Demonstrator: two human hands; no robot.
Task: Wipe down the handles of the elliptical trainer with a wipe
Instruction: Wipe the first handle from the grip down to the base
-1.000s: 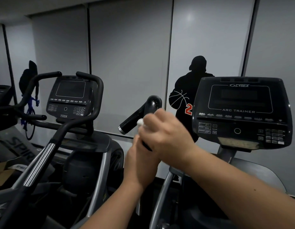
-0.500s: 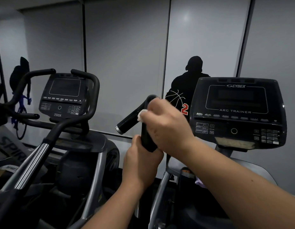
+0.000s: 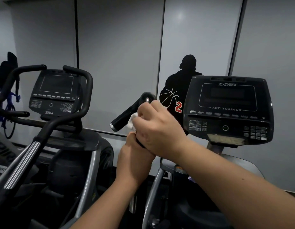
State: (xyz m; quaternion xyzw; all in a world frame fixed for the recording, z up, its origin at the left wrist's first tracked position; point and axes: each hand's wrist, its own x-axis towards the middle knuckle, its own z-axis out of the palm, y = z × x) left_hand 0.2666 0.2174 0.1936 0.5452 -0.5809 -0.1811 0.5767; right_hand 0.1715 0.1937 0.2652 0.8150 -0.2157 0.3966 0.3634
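Observation:
The black left handle point(image 3: 127, 115) of the elliptical trainer rises in the middle of the view and bends into a short side grip with a silver end cap. My right hand point(image 3: 158, 128) is wrapped around the upright part just below the bend, pressing a white wipe point(image 3: 132, 121) against it; only a small fold of the wipe shows at my fingers. My left hand point(image 3: 135, 161) grips the same handle directly underneath, touching my right hand. The stretch of handle under both hands is hidden.
The trainer's console point(image 3: 227, 109), marked ARC TRAINER, stands right of the handle. A second machine point(image 3: 55, 95) with looping black handlebars and a chrome-banded arm point(image 3: 22, 164) stands close on the left. Grey blinds point(image 3: 120, 55) with a black silhouette decal point(image 3: 179, 90) lie behind.
My right hand with the wipe has slid slightly down the handle from the bend, baring its rounded top. My left hand keeps its grip below. The view has shifted a little.

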